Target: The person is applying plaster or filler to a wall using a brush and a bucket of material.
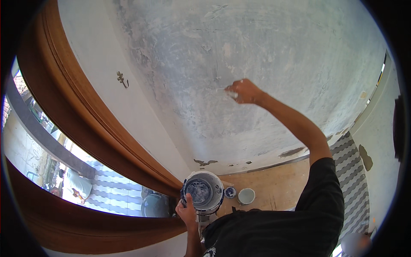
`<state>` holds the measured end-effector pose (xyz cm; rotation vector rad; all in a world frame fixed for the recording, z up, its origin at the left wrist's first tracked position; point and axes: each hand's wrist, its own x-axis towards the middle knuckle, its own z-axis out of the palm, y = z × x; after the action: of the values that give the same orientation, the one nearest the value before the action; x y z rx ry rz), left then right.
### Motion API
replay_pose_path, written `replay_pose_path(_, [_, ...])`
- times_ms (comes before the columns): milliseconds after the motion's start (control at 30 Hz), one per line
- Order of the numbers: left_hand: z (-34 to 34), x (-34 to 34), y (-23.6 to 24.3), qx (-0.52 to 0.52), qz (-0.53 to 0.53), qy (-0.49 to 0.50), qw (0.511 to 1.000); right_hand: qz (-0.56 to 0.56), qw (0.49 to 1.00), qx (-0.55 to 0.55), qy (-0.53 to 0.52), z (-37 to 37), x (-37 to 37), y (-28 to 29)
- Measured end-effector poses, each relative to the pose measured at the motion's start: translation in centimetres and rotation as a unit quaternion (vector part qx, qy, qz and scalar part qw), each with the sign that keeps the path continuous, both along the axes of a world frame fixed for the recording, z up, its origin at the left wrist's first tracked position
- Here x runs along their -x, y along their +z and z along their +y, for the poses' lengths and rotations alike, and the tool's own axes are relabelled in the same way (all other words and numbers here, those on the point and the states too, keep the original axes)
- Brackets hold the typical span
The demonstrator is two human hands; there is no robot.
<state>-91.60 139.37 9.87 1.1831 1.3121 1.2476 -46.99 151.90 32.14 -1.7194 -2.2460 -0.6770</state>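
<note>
My left hand (186,212) grips the near left rim of a white bucket (218,192), its thumb lapping over the edge. Dark blue paint smears the bucket's rim, and a bluish-grey coating lies in its round inside. Out in front, my right hand (243,91) is raised to the wall with its fingers closed. Between them shows a small whitish tool (232,94), blurred and partly hidden by the hand, so its kind is unclear. The wall (192,55) around it carries patchy grey and white coating.
A small blue-stained pot (230,192) and a white tub (246,196) stand on a brown floor sheet (274,184). A wooden frame (98,107) curves along the left, with a person (77,185) beyond the opening. A metal hook (122,79) projects from the wall. Patterned tiles (351,184) lie at right.
</note>
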Motion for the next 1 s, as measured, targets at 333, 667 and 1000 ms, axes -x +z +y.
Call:
replay_pose_path(333, [-0.1, 0.9, 2.5, 0.015, -0.015, -0.003, 1.0, -0.164, 0.952, -0.254, -0.04, -0.5, -2.8, 20.3])
replay_pose_path(667, [0.7, 0.8, 1.8, 0.024, -0.008, -0.009, 1.0, -0.15, 0.933, -0.323, -0.048, 2.1, 1.3, 10.6])
replay_pose_path(1000, [0.9, 0.9, 0.4, 0.005, 0.004, 0.005, 1.0, -0.127, 0.988, -0.086, 0.032, -1.2, 3.1, 0.1])
